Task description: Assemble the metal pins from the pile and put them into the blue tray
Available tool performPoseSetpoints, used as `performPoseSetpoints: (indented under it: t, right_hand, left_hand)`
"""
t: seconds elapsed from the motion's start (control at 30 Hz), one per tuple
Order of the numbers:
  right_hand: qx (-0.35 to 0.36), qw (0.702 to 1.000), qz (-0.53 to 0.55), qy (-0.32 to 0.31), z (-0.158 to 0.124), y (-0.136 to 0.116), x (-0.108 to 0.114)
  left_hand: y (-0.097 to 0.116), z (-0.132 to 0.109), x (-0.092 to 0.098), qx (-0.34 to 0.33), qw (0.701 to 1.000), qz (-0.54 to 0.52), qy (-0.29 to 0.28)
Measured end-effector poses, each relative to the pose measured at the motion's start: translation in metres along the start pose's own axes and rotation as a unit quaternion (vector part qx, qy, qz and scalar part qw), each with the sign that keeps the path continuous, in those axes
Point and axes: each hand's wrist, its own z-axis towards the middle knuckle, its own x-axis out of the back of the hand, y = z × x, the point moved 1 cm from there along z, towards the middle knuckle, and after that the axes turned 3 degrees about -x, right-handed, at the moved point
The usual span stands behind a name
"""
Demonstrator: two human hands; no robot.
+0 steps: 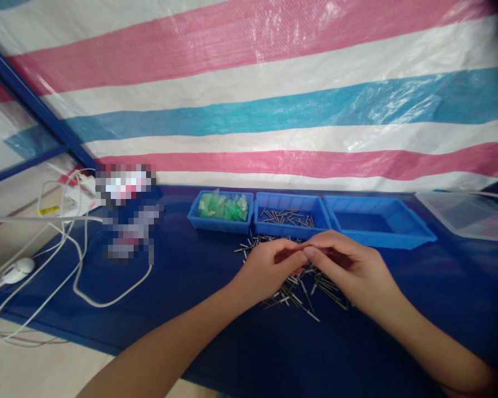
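Note:
Over a loose pile of blind rivets [292,296], thin dark pins with brighter silver ends, both my hands meet at the fingertips. My left hand [269,268] is closed, thumb and fingers pinched together. Closed in the same way, my right hand [352,268] touches it, thumb tip against thumb tip. Whatever lies between the fingers is hidden or too small to make out. Just behind the pile, a blue bin [288,228] holds several similar thin metal pieces.
Left of it, another blue bin [219,225] holds green plastic packets [222,207]. A third blue bin [392,240] and a clear plastic tray [465,218] stand to the right. White cables [81,276] and blurred items lie at left. A striped sheet [249,119] hangs behind the blue table [182,309].

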Motion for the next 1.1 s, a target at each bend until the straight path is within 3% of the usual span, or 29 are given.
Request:
performPoseSetpoints:
  t: [0.17, 0.47, 0.57, 0.67, 0.87, 1.0, 1.1]
  right_hand:
    - [0.036, 0.999, 0.004, -0.016, 0.001, -0.003, 0.004]
    - [0.042, 0.998, -0.051, -0.009, 0.004, 0.003, 0.006]
    - [0.047, 0.995, -0.081, -0.018, 0.003, 0.001, 0.004]
    - [0.065, 0.992, -0.112, -0.008, 0.005, -0.002, 0.005]
    - [0.122, 0.955, -0.248, 0.112, 0.034, -0.003, 0.014]
    - [0.113, 0.933, -0.323, 0.114, 0.048, -0.004, 0.016]
    - [0.1, 0.939, -0.312, 0.105, 0.04, -0.007, 0.015]
  left_hand:
    - [-0.003, 0.0, 0.002, -0.031, 0.999, 0.028, -0.023]
    - [0.005, 0.0, 0.007, -0.059, 0.989, 0.127, 0.051]
    - [0.011, -0.002, 0.008, -0.062, 0.976, 0.201, 0.05]
    - [0.017, -0.004, 0.011, -0.059, 0.95, 0.305, 0.026]
    - [0.018, -0.005, 0.02, -0.108, 0.868, 0.485, -0.017]
    - [0.013, -0.005, 0.024, -0.159, 0.83, 0.534, -0.039]
    - [0.01, -0.005, 0.021, -0.21, 0.813, 0.538, -0.075]
